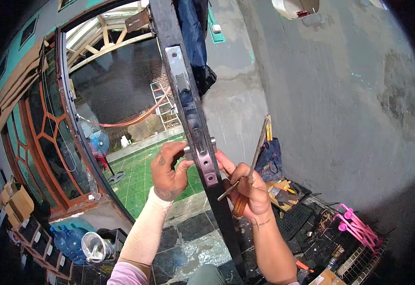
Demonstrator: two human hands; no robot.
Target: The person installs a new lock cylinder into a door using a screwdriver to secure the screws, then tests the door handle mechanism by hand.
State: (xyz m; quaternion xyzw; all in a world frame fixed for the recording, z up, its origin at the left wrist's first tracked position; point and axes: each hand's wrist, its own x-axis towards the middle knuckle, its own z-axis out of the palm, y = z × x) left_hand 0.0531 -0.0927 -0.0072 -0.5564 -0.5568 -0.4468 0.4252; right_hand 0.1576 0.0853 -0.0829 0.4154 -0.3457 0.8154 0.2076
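The dark door stands edge-on before me, with a metal mortise lock set into its edge. My left hand pinches the near end of a lock cylinder on the left face of the door, thumb and index finger closed around it. On the other face, the fingertips of my right hand are at the cylinder's opposite end. The curled fingers of that hand also hold a long thin metal tool, a short thin rod and an amber handle; whether these join is hidden by the fingers.
Beyond the doorway lie a green tiled floor, a fan, a hammock and a ladder. At lower left are water bottles and a white bucket. Scattered tools, a dark bag and a pink frame line the grey wall.
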